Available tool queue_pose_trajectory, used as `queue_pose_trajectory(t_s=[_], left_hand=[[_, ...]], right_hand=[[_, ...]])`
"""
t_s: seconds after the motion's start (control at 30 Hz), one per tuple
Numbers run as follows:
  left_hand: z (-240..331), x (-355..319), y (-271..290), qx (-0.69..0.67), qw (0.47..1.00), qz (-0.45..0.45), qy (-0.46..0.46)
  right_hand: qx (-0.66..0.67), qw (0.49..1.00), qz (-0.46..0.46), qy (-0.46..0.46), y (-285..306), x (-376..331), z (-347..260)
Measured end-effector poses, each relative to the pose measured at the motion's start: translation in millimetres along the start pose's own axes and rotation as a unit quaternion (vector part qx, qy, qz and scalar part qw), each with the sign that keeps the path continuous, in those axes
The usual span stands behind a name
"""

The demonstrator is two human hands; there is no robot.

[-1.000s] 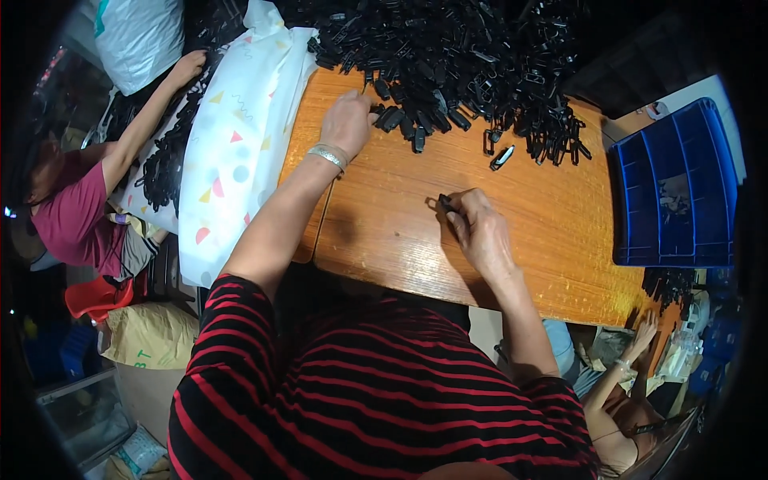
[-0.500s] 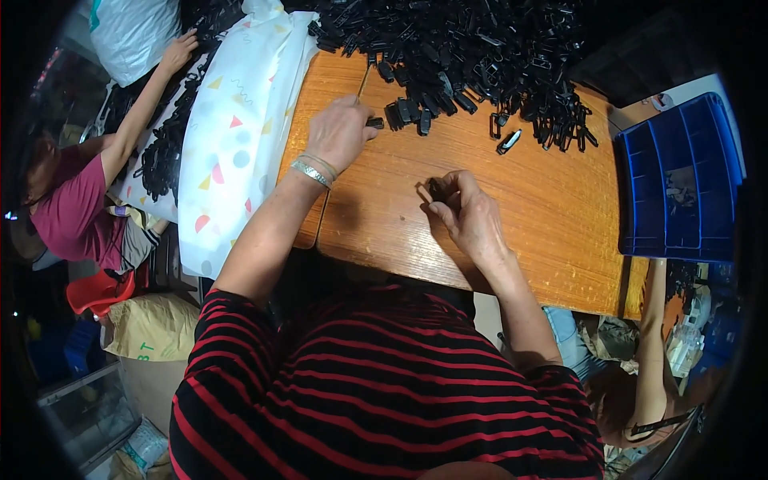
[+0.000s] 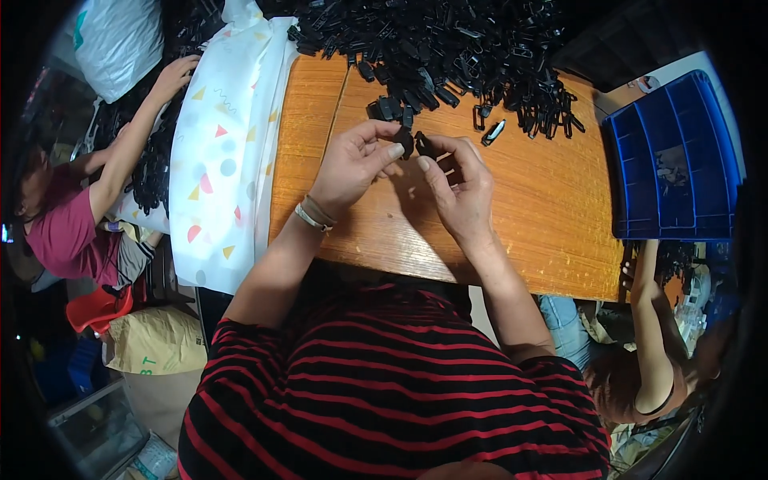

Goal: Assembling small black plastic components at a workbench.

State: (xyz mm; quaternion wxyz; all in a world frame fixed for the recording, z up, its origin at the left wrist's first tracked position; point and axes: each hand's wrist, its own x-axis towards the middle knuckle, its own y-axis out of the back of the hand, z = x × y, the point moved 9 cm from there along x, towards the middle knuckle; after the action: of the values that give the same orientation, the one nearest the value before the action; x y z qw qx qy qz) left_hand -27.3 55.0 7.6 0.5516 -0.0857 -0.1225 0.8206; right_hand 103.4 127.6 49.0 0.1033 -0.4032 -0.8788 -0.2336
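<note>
Over the wooden table (image 3: 512, 224), both hands are raised close together in front of me. My left hand (image 3: 352, 168) pinches a small black plastic buckle piece (image 3: 405, 142) between thumb and fingertips. In the thumb and forefinger of my right hand (image 3: 466, 190) is a second dark buckle piece (image 3: 424, 146), its tip facing the first with a narrow gap between. Their exact shapes are partly covered by my fingers. Just beyond lies a large heap of black plastic buckle parts (image 3: 448, 48), with several strays at its near edge. A black part with a shiny pale middle (image 3: 494, 132) rests apart from them.
A white patterned sheet-wrapped bundle (image 3: 214, 168) borders the table on the left. A blue plastic crate (image 3: 672, 160) stands tilted on the right. One co-worker in a maroon shirt (image 3: 72, 232) reaches over black parts at left; another person's arm (image 3: 652, 336) shows at lower right.
My left hand has come nearer and to the right from the heap's edge with its piece. My right hand has risen to meet it. The view has shifted slightly.
</note>
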Motion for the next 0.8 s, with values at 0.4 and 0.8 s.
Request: queue_pose_trajectory(t_s=[0.4,0.8], left_hand=[[1.1,-6.0,-10.8,0.042,0.998,-0.006,-0.054],[-0.3,-27.3,-25.0,0.065,0.988,0.116,-0.085]], right_hand=[[-0.04,0.998,0.011,0.048,1.7,-1.9,-5.1],[-0.112,0.988,0.083,0.063,-6.6,-18.7,-4.0]])
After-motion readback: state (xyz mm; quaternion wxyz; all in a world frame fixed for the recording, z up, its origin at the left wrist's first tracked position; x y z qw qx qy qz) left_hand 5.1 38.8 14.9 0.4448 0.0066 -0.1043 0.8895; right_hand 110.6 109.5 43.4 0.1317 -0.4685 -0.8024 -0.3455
